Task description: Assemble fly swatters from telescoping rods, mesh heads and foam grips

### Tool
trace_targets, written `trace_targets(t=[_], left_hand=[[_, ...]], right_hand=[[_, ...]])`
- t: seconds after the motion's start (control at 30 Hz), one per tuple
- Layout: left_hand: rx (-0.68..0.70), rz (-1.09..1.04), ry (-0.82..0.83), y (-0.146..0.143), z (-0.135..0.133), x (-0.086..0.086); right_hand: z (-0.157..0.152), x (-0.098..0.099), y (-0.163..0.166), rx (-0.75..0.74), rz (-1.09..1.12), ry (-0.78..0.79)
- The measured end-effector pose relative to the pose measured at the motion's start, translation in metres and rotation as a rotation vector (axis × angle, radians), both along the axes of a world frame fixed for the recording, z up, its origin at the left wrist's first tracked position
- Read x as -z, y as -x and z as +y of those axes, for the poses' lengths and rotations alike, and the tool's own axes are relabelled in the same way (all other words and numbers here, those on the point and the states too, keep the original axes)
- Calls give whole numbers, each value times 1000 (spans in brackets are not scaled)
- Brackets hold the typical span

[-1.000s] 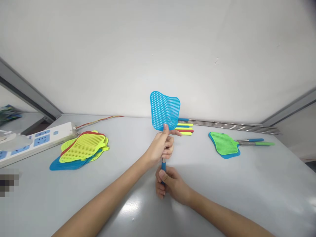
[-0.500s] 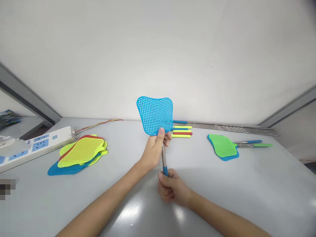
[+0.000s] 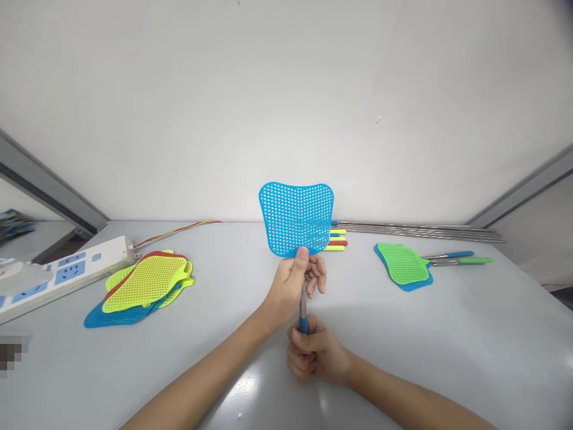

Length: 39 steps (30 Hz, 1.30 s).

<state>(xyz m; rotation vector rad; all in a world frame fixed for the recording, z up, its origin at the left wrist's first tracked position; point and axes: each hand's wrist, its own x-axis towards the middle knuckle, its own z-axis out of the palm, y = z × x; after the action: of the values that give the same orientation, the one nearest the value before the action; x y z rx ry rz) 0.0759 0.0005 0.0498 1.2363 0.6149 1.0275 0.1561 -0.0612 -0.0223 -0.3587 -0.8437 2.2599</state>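
Observation:
A blue perforated fly swatter head (image 3: 296,218) stands upright in front of me. My left hand (image 3: 290,280) pinches its lower edge, thumb on the near face. Below it, a metal rod (image 3: 303,301) runs down to a blue grip (image 3: 303,325). My right hand (image 3: 316,352) is closed round that grip, which is mostly hidden in the fist. Whether the rod is seated in the head cannot be seen, as my left fingers cover the joint.
Loose yellow, red and blue swatter heads (image 3: 147,283) are stacked at left beside a white power strip (image 3: 107,254). Several metal rods with coloured grips (image 3: 421,233) lie along the wall. At right are a green swatter (image 3: 405,264) and a blue one beneath it.
The blue head has turned to face me more squarely and shifted slightly right and down. My left hand moved with it; the rod now stands more upright.

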Motion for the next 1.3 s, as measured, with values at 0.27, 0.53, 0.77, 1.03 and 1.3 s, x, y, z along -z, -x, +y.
trace_targets(t=[0.27, 0.53, 0.77, 1.03, 1.3], left_hand=[[53, -20, 43, 0, -2, -1], [115, -106, 121, 2, 1, 4], [148, -141, 180, 2, 3, 5], [102, -107, 237, 3, 2, 3], [80, -93, 269, 6, 6, 2]], right_hand=[[-2, 2, 0, 0, 15, 3], [-1, 3, -1, -21, 30, 15], [0, -1, -1, -31, -3, 52], [0, -1, -1, -34, 9, 71], [1, -3, -3, -35, 13, 106]])
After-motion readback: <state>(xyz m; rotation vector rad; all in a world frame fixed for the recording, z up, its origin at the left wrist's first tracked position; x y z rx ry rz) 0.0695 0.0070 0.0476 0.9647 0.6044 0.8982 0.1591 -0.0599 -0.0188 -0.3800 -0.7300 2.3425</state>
